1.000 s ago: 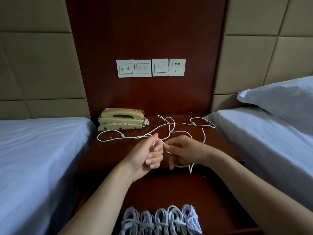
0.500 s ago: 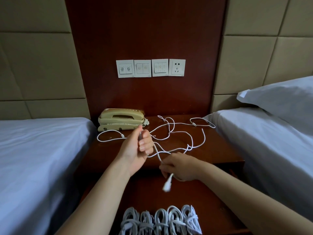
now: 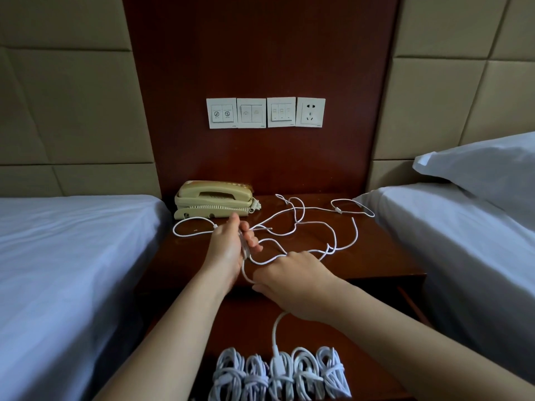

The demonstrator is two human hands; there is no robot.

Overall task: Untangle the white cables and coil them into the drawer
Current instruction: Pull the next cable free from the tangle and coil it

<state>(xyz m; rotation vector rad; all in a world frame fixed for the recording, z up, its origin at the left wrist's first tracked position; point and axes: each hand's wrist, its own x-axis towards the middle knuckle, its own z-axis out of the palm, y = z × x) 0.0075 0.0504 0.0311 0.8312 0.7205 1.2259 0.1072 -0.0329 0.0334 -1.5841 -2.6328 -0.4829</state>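
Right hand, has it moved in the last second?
Yes. The right hand has pulled back toward the person, away from the telephone and nearer the coiled cables.

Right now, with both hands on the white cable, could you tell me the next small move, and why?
Probably the right hand should draw slack toward you while the left hand holds its grip: the white cable lies in crossed loops on the nightstand, one end dangling over the coiled bundles.

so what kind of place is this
Likely a hotel twin room: a left bed and right bed flank a nightstand, a corded phone sits on it, and a row of switches is set in the wood panel above.
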